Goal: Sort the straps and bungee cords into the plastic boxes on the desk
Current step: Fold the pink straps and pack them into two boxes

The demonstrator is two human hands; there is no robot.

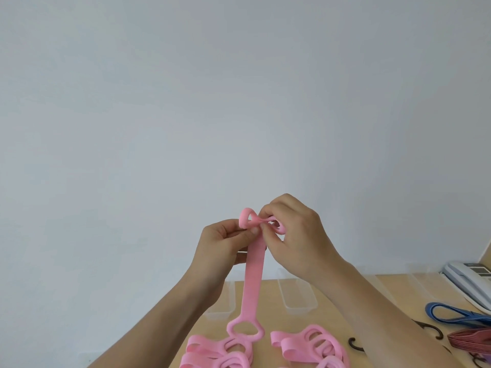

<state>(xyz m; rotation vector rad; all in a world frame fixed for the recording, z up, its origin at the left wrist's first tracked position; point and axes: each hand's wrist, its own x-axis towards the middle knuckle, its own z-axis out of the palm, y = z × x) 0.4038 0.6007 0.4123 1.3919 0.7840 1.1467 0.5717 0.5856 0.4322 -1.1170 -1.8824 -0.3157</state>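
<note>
Held a pink strap (pixel 253 277) upright in front of a plain pale wall (pixel 239 102), above a light wooden worktop (pixel 332 328). Pinched the band just below its top loop with the left hand (pixel 225 243), thumb pressed against curled fingers. Gripped the twisted upper end with the right hand (pixel 295 235), fingers curled round a toothed ring of the same strap. Kept the two hands close together, almost touching. Let the rest of the band hang straight down between the forearms, its lower ring (pixel 245 329) dangling just over the worktop; could not tell whether it touched the straps beneath.

Seen on the worktop near the lower edge: two heaps of pink straps, one on the left (pixel 212 351) and one on the right (pixel 310 346). Seen farther back: clear plastic boxes in a row, one (pixel 299 296) in plain view between the arms, another (pixel 225 301) partly hidden behind the left forearm. Seen at the right: a blue strap (pixel 451 314), a maroon bundle (pixel 473 341), dark hooks (pixel 354 343) and a pale telephone (pixel 470 277).
</note>
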